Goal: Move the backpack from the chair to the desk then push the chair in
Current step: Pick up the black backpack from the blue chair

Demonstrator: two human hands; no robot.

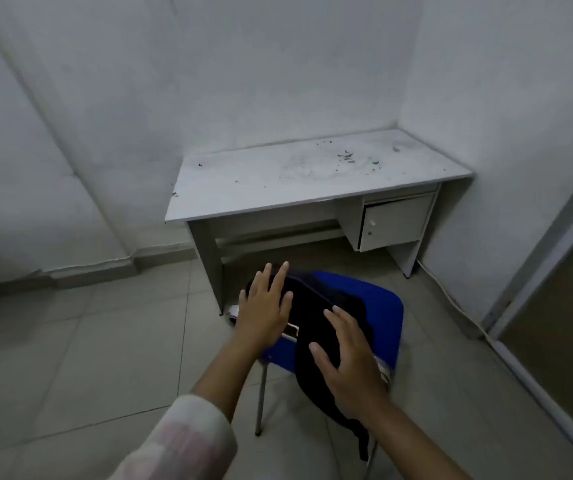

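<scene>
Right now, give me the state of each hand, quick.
Left hand: open, fingers spread, at the black backpack, holding nothing.
Right hand: open, over the backpack, no grasp yet.

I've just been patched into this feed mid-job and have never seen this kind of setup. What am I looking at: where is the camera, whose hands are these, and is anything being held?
There is no machine here. The single picture comes from a wide-angle camera on a person's head, looking forward and down.

The left hand and right hand reach out with fingers spread over a black backpack. They look close to it or just touching it, but neither has closed on it. The backpack lies on a blue chair with metal legs, one strap hanging off the near edge.

Beyond stands a white desk in the corner, its top bare apart from dark specks and smudges, with a small cupboard door underneath.
</scene>
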